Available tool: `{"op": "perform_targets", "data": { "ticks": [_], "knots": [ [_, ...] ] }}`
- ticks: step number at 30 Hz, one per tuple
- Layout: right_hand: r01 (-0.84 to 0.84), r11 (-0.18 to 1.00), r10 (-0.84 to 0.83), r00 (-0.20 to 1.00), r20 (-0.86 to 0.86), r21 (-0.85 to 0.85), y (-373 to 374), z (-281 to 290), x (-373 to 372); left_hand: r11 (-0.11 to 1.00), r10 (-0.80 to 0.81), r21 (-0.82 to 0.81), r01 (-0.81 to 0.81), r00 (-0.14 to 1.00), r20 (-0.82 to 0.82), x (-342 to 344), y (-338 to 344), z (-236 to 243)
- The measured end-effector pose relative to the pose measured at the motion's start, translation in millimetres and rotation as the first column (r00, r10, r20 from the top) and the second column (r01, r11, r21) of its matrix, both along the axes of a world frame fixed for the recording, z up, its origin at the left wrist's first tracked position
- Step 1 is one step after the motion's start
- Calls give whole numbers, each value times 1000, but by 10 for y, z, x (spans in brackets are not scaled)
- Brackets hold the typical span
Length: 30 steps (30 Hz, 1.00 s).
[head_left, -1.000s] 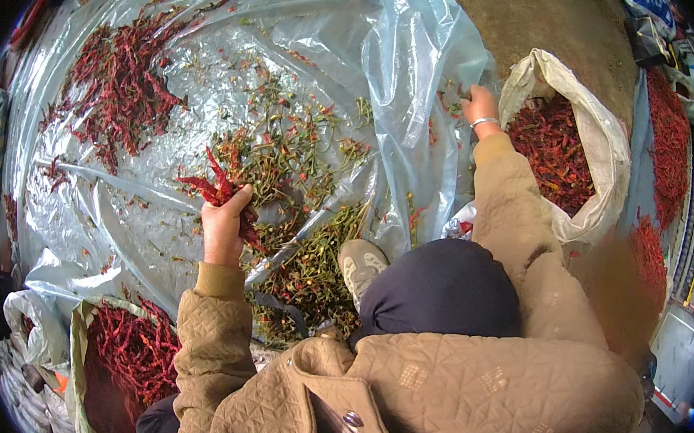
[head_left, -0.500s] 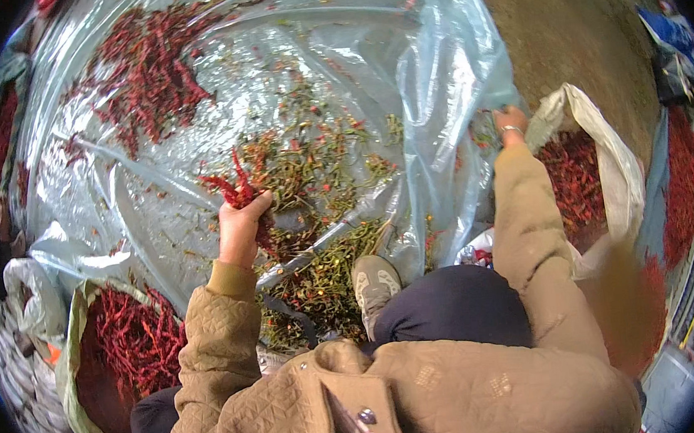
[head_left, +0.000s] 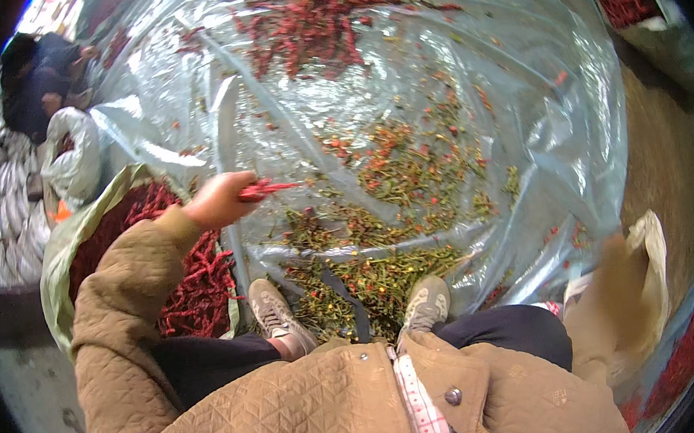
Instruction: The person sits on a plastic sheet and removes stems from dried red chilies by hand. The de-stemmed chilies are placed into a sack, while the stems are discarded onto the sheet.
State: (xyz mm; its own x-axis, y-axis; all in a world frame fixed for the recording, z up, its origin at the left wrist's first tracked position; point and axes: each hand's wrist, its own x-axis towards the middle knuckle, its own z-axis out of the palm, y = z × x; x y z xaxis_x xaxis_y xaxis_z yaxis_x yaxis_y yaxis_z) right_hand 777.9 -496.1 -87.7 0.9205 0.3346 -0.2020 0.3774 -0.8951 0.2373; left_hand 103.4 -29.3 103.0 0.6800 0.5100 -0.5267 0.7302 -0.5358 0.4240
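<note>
While the view swung leftward, the left hand (head_left: 224, 199) kept its red chillies (head_left: 267, 189)

As half a second passed, that hand went from above the stem litter (head_left: 414, 177) to close by the pale green sack (head_left: 57, 286). Fingers were wrapped narrowly round the bunch; chilli tips, upright before, now pointed right over the plastic sheet (head_left: 574, 149). Right hand, earlier at the sheet's right edge, could not be made out near a brown smudge (head_left: 622, 298); could not tell its grip. Two shoes (head_left: 277, 315) showed, against one before.

Held pods slim, pointed. Sack slack-rimmed, filled with twisted red pods. Sheet bluish, translucent, glossy, deeply creased. Litter tangled, green-brown, flecked red and yellow. Far heap (head_left: 311, 19) ragged, deep red. Jacket (head_left: 299, 413) tan, quilted in angular stitching.
</note>
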Motion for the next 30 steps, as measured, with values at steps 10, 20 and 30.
{"op": "perform_targets", "data": {
  "ticks": [10,20,30],
  "knots": [
    [-583,721,662,739,-125,374,2841,803,-686,322,935,875,-361,-27,-354,-3219,-538,737],
    [-807,450,867,292,-404,383,4000,165,-2536,358,916,766,-535,360,-177,-3959,-236,734],
    [-732,67,995,-2,-100,678,5411,341,-3142,944,134,312,-111,989,-55,-1117,1129,490]
  ]
}}
